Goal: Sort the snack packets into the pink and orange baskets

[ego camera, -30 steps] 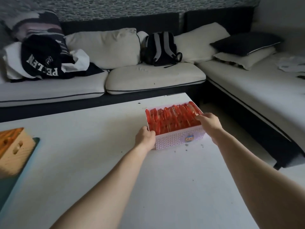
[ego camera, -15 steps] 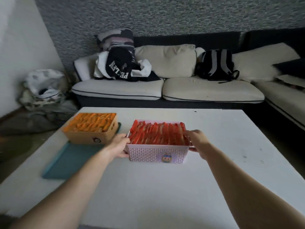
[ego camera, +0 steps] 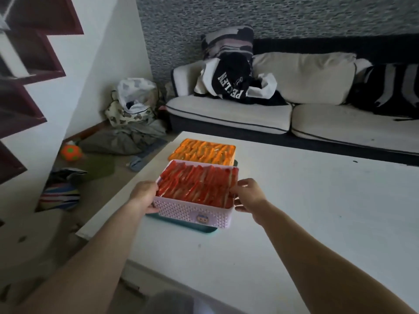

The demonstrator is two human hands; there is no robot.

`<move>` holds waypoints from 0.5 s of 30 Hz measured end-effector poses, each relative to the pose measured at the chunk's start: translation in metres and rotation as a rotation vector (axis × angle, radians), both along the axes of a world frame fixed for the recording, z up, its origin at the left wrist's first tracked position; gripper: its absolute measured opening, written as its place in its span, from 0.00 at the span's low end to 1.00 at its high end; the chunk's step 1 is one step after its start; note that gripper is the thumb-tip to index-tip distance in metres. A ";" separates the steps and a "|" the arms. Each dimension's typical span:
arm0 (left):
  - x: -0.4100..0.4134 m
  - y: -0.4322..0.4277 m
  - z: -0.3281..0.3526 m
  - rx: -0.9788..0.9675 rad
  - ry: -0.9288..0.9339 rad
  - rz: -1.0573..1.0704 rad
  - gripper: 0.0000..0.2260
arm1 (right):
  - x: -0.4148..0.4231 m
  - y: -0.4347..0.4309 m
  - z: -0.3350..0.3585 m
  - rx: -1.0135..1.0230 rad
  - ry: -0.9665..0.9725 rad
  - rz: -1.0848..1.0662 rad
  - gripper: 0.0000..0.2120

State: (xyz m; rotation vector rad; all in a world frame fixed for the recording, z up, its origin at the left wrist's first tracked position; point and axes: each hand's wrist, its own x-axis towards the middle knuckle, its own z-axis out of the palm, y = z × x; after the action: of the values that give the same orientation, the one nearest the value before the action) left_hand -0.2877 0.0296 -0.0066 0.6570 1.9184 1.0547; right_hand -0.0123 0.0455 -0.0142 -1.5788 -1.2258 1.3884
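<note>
A pink perforated basket (ego camera: 192, 213) full of red snack packets (ego camera: 197, 185) is held over a teal tray (ego camera: 205, 228) at the white table's left edge. My left hand (ego camera: 145, 196) grips the basket's left end and my right hand (ego camera: 248, 196) grips its right end. Just behind it stands the orange basket (ego camera: 232, 155), filled with orange snack packets (ego camera: 201, 150). Whether the pink basket rests on the tray or hangs just above it, I cannot tell.
The white table (ego camera: 294, 211) stretches to the right. A cream sofa (ego camera: 229, 114) with cushions, a dark jacket (ego camera: 231, 82) and a backpack (ego camera: 390, 91) lines the far wall. Bags, clothes and an orange ball (ego camera: 71, 152) lie on the floor at the left.
Both hands carried the pink basket leftward across the table, from its right side to the teal tray in front of the orange basket. The view swung left with it.
</note>
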 end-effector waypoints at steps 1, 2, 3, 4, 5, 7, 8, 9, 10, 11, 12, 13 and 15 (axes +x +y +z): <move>-0.008 0.005 -0.007 0.006 0.001 0.014 0.06 | -0.009 0.005 -0.004 -0.010 -0.007 0.008 0.13; -0.014 0.009 -0.012 -0.004 -0.005 0.027 0.06 | -0.019 0.010 -0.009 -0.015 -0.021 0.016 0.16; -0.019 0.014 -0.017 -0.004 -0.010 0.036 0.07 | -0.026 0.014 -0.012 -0.017 -0.032 0.022 0.18; -0.022 0.016 -0.019 -0.010 -0.011 0.038 0.09 | -0.031 0.018 -0.016 -0.024 -0.039 0.027 0.19; -0.025 0.019 -0.024 -0.002 0.000 0.039 0.09 | -0.036 0.021 -0.021 -0.036 -0.045 0.035 0.19; -0.029 0.022 -0.029 0.006 0.028 0.025 0.10 | -0.044 0.022 -0.027 -0.045 -0.062 0.048 0.18; -0.029 0.021 -0.030 0.006 0.034 0.009 0.10 | -0.046 0.021 -0.029 -0.043 -0.068 0.047 0.18; -0.031 0.023 -0.035 0.010 0.045 -0.014 0.11 | -0.047 0.021 -0.031 -0.037 -0.070 0.045 0.18; -0.031 0.022 -0.036 0.012 0.066 -0.040 0.11 | -0.047 0.020 -0.031 -0.028 -0.069 0.040 0.19; -0.031 0.022 -0.037 0.018 0.079 -0.075 0.12 | -0.046 0.021 -0.034 -0.017 -0.075 0.049 0.19; -0.031 0.022 -0.039 0.004 0.136 -0.100 0.14 | -0.043 0.021 -0.033 -0.009 -0.118 0.069 0.19; -0.030 0.022 -0.039 -0.008 0.242 -0.127 0.15 | -0.041 0.021 -0.032 0.017 -0.179 0.093 0.18; -0.023 0.018 -0.036 -0.036 0.560 -0.164 0.18 | -0.033 0.017 -0.023 0.079 -0.353 0.161 0.19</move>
State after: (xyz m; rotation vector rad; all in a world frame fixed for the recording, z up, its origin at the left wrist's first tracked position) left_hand -0.3107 0.0472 -0.0425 1.1599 2.2955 0.7794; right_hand -0.0450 0.0626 -0.0368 -1.7504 -1.6272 1.1700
